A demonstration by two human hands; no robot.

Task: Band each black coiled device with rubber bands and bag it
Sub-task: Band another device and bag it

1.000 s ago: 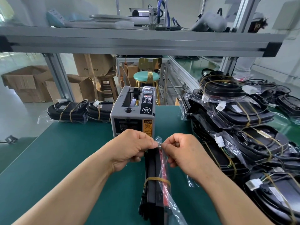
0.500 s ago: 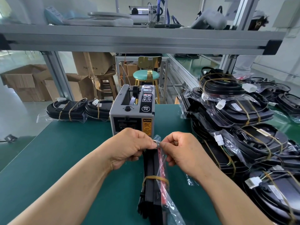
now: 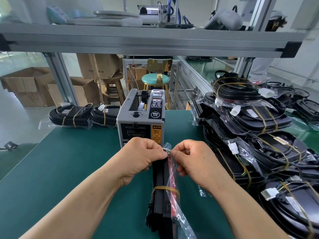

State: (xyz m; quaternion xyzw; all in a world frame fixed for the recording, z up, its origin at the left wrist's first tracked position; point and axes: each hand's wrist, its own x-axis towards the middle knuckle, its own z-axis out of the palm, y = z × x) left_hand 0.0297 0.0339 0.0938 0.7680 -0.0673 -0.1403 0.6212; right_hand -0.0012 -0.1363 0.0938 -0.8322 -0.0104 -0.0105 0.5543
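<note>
A black coiled device (image 3: 161, 200) stands on edge on the green table (image 3: 69, 166), in front of me. A yellow rubber band (image 3: 164, 188) wraps it, and a clear plastic bag (image 3: 179, 219) with a red strip inside lies along its right side. My left hand (image 3: 141, 156) and my right hand (image 3: 191, 159) meet at the device's top end. Both pinch the crumpled top of the bag between thumb and fingers.
A grey tape dispenser machine (image 3: 140, 118) stands just behind my hands. Several banded, bagged devices are piled at the right (image 3: 259, 128), and two more lie at the back left (image 3: 86, 115). An aluminium shelf rail (image 3: 155, 42) runs overhead. Boxes and stools stand beyond the table.
Both hands keep pinching the bag's top at the device's end. Little else has shifted apart from a slight camera movement.
</note>
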